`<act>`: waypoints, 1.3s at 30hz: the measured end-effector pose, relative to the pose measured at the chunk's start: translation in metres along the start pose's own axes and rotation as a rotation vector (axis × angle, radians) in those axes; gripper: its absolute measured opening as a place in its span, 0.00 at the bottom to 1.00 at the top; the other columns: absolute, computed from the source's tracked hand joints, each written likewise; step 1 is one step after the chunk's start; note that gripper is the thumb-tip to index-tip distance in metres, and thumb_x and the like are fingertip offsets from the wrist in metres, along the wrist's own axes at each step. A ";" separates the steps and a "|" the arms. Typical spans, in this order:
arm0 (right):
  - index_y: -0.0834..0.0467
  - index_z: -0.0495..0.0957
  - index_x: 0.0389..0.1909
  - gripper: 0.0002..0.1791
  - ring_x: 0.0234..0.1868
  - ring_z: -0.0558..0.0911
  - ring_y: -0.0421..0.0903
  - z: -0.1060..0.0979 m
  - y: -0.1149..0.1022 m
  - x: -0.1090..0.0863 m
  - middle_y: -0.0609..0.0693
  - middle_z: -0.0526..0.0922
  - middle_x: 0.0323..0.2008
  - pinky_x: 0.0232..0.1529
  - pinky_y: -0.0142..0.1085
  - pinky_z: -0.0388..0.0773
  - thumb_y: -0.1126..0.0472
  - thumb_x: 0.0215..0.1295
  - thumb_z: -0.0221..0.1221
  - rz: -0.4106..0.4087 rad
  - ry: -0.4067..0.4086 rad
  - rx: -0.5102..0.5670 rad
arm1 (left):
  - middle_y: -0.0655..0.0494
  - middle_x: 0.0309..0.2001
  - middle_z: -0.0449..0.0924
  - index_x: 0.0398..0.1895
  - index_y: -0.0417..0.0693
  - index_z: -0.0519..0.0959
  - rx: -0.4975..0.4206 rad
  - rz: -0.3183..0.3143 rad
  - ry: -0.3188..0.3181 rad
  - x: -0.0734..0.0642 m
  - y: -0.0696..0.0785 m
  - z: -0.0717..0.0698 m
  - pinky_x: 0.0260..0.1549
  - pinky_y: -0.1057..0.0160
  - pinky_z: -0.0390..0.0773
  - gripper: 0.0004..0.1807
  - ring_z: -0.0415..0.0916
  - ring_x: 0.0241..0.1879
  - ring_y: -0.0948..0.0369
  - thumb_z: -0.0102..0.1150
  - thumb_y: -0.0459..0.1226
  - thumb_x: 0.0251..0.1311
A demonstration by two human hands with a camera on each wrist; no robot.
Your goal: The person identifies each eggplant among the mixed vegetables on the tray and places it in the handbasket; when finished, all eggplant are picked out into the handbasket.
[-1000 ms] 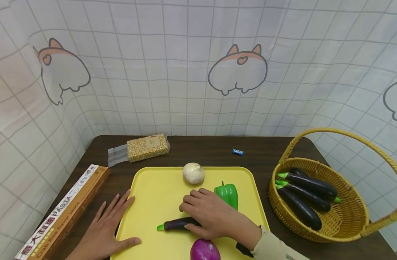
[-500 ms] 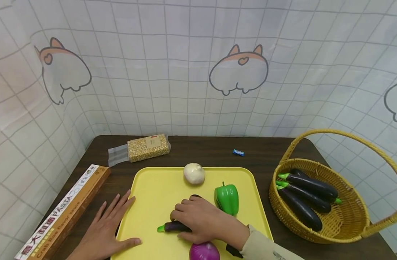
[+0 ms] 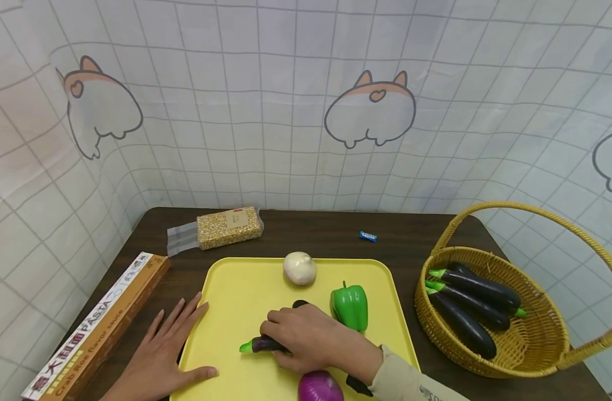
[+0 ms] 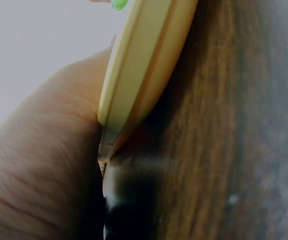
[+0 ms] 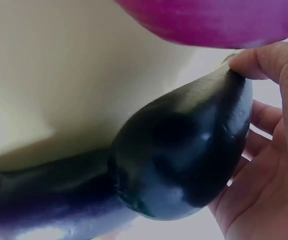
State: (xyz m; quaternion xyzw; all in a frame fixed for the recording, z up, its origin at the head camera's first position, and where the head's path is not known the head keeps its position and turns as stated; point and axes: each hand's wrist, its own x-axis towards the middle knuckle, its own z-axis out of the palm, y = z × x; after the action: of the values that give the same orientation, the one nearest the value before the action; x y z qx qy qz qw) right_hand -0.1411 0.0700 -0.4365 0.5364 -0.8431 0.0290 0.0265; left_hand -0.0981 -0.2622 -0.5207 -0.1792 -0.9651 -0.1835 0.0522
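My right hand (image 3: 311, 337) curls over an eggplant (image 3: 266, 343) on the yellow tray (image 3: 236, 289), and its green stem end sticks out to the left. In the right wrist view the thumb and fingers grip a glossy dark eggplant (image 5: 184, 150) near its narrow end. A second eggplant (image 5: 49, 200) lies against its rounded end. A purple onion (image 3: 321, 386) is just below the hand, and a green bell pepper (image 3: 349, 307) sits to its right. My left hand (image 3: 160, 348) rests with spread, straight fingers at the tray's left edge, thumb over the rim.
A white onion (image 3: 299, 268) sits at the tray's far edge. On the right stands a wicker basket (image 3: 542, 334) with several eggplants and a tall handle. A long pasta box (image 3: 97, 328) lies left; a bag of grains (image 3: 229, 228) and a small blue packet (image 3: 368, 236) lie behind.
The right hand has shifted a little left and toward the body, uncovering a dark eggplant end behind its knuckles. The purple onion has lately moved slightly right. The left hand stays put.
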 end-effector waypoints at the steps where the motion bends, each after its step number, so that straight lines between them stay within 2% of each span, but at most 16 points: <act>1: 0.47 0.78 0.46 0.11 0.30 0.69 0.32 0.000 0.000 0.000 0.37 0.70 0.33 0.25 0.25 0.65 0.51 0.67 0.66 0.001 0.003 0.002 | 0.57 0.86 0.44 0.87 0.59 0.52 0.000 0.001 0.001 0.000 0.000 0.000 0.77 0.38 0.33 0.65 0.48 0.80 0.40 0.69 0.73 0.51; 9: 0.48 0.76 0.45 0.11 0.28 0.66 0.33 -0.011 -0.003 -0.006 0.38 0.68 0.33 0.21 0.25 0.62 0.52 0.65 0.64 0.019 0.027 -0.018 | 0.57 0.86 0.45 0.87 0.59 0.53 -0.009 0.018 0.017 -0.001 0.001 -0.002 0.77 0.37 0.35 0.65 0.49 0.80 0.40 0.70 0.72 0.52; 16: 0.49 0.74 0.43 0.09 0.24 0.67 0.33 -0.025 0.006 -0.019 0.37 0.68 0.29 0.20 0.28 0.63 0.55 0.65 0.62 0.087 0.030 0.035 | 0.55 0.86 0.45 0.87 0.59 0.53 -0.007 0.025 0.019 -0.001 0.000 -0.003 0.77 0.37 0.34 0.65 0.48 0.80 0.40 0.71 0.71 0.51; 24: 0.50 0.75 0.48 0.10 0.25 0.68 0.34 -0.036 0.015 -0.038 0.38 0.71 0.30 0.20 0.28 0.64 0.56 0.67 0.59 0.139 0.043 0.053 | 0.55 0.86 0.45 0.87 0.59 0.53 -0.013 0.027 0.023 -0.001 0.002 -0.005 0.77 0.36 0.35 0.65 0.49 0.80 0.39 0.72 0.71 0.50; 28: 0.50 0.77 0.52 0.11 0.27 0.70 0.33 -0.040 0.018 -0.050 0.38 0.74 0.34 0.23 0.30 0.67 0.53 0.73 0.57 0.174 0.051 0.053 | 0.56 0.86 0.43 0.87 0.60 0.52 -0.020 0.019 0.009 -0.002 0.000 -0.003 0.77 0.39 0.31 0.65 0.48 0.81 0.41 0.71 0.71 0.51; 33: 0.50 0.78 0.50 0.12 0.27 0.70 0.33 -0.047 0.025 -0.063 0.38 0.75 0.34 0.23 0.32 0.70 0.48 0.79 0.56 0.207 0.054 0.009 | 0.57 0.86 0.43 0.87 0.60 0.53 -0.012 0.028 0.012 -0.005 -0.003 -0.001 0.78 0.42 0.27 0.64 0.47 0.81 0.43 0.72 0.71 0.51; 39: 0.51 0.78 0.50 0.12 0.24 0.68 0.33 -0.057 0.039 -0.085 0.37 0.73 0.33 0.20 0.31 0.67 0.48 0.78 0.57 0.258 0.042 -0.003 | 0.56 0.86 0.43 0.87 0.60 0.52 -0.017 0.045 0.027 -0.002 -0.001 0.000 0.78 0.43 0.28 0.64 0.47 0.81 0.43 0.72 0.70 0.52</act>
State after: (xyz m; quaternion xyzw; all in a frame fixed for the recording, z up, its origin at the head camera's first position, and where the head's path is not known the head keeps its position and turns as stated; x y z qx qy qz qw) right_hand -0.1395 0.1672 -0.3865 0.4227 -0.9043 0.0421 0.0411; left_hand -0.0967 -0.2638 -0.5217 -0.1989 -0.9585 -0.1928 0.0676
